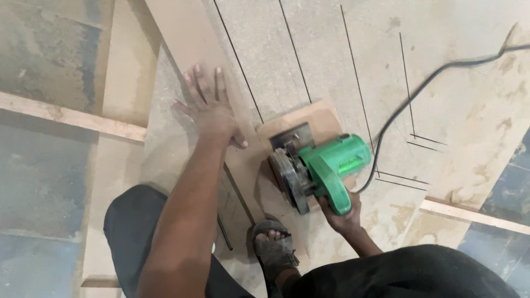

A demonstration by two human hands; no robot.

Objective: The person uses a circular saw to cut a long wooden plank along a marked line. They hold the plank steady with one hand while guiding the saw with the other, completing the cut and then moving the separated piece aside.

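My right hand [343, 218] grips the handle of a green circular saw [320, 171], which sits on a brown base plate [314, 118] on a large dusty board [342, 66] marked with dark straight lines. The blade guard faces left, close against a long narrow brown strip [187, 33] lying on the board. My left hand [210, 107] presses flat, fingers spread, on that strip and the board just left of the saw. My sandalled foot [274, 248] stands on the board below the saw.
The saw's black cord [430, 83] curves off to the upper right. A thin dark pencil [223, 232] lies near my knee. Wooden battens [72, 117] [475, 215] support the board over a blue-grey floor [38, 182]. Sawdust covers the surface.
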